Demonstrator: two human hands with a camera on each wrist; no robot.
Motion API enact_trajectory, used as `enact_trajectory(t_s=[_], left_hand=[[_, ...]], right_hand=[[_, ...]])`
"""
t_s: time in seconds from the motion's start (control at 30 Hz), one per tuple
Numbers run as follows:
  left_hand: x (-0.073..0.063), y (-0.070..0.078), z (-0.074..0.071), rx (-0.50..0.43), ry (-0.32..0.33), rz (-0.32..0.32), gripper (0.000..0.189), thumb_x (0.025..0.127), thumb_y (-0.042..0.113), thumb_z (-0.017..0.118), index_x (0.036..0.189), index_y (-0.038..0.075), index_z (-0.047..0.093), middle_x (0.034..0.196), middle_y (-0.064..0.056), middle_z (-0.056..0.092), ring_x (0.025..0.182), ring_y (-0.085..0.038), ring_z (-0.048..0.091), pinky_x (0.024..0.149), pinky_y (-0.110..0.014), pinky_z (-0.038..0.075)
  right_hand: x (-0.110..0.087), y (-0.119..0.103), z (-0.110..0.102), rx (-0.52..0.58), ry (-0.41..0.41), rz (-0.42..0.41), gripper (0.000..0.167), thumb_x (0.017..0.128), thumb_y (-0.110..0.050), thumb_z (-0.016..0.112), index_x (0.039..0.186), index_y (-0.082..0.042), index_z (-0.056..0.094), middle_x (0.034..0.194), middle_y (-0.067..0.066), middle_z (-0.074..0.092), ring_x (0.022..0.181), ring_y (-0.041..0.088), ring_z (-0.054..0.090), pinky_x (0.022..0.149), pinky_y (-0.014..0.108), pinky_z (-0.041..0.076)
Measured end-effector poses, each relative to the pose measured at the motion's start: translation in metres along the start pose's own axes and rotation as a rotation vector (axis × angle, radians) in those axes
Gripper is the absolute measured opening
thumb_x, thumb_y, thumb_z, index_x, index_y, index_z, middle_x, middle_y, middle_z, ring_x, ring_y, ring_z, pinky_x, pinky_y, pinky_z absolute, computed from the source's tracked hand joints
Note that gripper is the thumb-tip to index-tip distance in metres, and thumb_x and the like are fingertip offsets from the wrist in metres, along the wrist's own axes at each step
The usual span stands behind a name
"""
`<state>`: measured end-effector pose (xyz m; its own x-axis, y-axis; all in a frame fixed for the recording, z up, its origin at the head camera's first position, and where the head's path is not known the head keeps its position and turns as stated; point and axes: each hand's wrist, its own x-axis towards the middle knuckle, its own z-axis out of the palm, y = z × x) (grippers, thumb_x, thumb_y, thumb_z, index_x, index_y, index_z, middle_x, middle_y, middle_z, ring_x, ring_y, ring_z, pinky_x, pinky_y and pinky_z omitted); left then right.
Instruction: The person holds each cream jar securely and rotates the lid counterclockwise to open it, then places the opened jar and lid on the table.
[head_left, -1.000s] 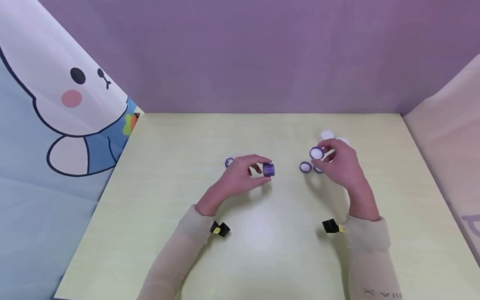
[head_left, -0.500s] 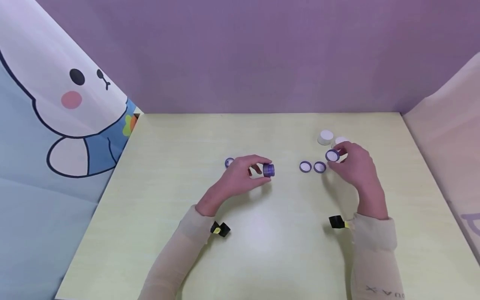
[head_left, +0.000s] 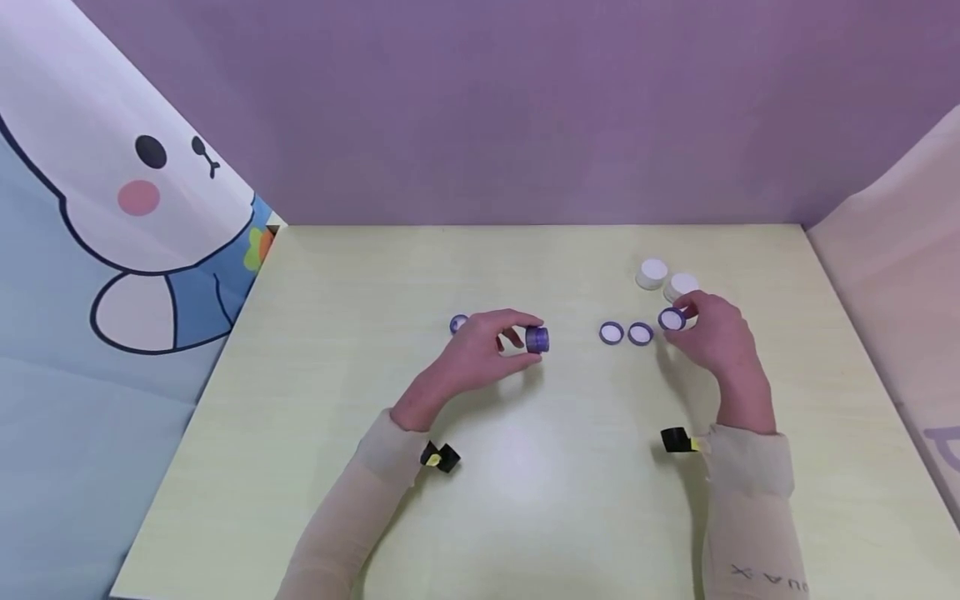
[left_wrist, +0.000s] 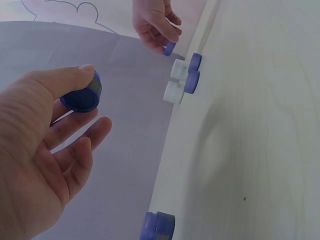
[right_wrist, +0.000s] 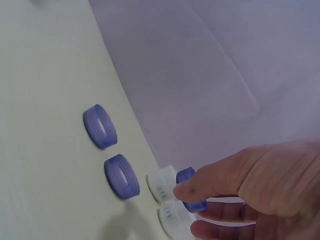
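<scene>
In the head view my left hand (head_left: pixel 483 350) pinches a small purple jar (head_left: pixel 537 339) sideways between thumb and fingers, raised over the table. My right hand (head_left: pixel 716 337) pinches a purple lid (head_left: pixel 672 319) by its rim, its white inner side showing. Two more purple lids (head_left: pixel 611 333) lie white side up, just left of the held one. Behind them sit two small white round containers (head_left: pixel 652 273), with print on their sides in the right wrist view. A second purple jar (left_wrist: pixel 157 226) stands on the table, mostly hidden behind my left hand in the head view.
A pale wooden table (head_left: pixel 360 283) carries everything. Purple cloth (head_left: pixel 525 108) hangs along its back edge, a rabbit-print cloth (head_left: pixel 172 208) at the left and a pale pink cloth (head_left: pixel 900 275) at the right. Each wrist wears a small black device (head_left: pixel 677 440).
My right hand has carried the pinched lid rightward and slightly toward me, uncovering the second lid and the white containers. My left hand with the jar has stayed in place.
</scene>
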<state>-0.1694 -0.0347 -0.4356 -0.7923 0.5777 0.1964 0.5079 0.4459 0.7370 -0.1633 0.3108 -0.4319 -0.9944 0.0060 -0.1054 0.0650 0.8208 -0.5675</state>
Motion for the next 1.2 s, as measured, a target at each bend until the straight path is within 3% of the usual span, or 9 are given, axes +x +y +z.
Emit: enact_trajectory(t_s=[0.27,0.53,1.2], left_hand=[[0.000,0.000,-0.001,-0.005,-0.019,-0.017,0.041,0.083,0.026,0.079,0.121,0.018,0.067,0.109,0.011,0.067,0.082,-0.002,0.062,0.063,-0.024,0.050],[0.000,-0.003,0.001,0.004,-0.026,-0.021,0.041,0.083,0.026,0.079,0.121,0.018,0.067,0.107,0.012,0.067,0.081,0.001,0.061,0.062,-0.024,0.050],[-0.002,0.004,-0.005,0.012,-0.040,-0.007,0.040,0.082,0.022,0.079,0.121,0.017,0.067,0.107,0.010,0.067,0.082,-0.004,0.062,0.063,-0.023,0.050]], right_hand=[[0.004,0.009,0.005,-0.015,-0.037,0.016,0.041,0.087,-0.018,0.068,0.120,0.001,0.053,0.115,0.025,0.059,0.096,0.041,0.054,0.074,0.050,0.044],[0.005,0.011,0.008,-0.044,-0.078,0.053,0.041,0.086,-0.018,0.068,0.119,0.003,0.053,0.114,0.025,0.057,0.094,0.041,0.054,0.073,0.050,0.044],[0.007,0.014,0.014,-0.045,-0.103,0.092,0.040,0.085,-0.015,0.066,0.119,0.003,0.054,0.113,0.026,0.058,0.096,0.042,0.055,0.079,0.054,0.044]])
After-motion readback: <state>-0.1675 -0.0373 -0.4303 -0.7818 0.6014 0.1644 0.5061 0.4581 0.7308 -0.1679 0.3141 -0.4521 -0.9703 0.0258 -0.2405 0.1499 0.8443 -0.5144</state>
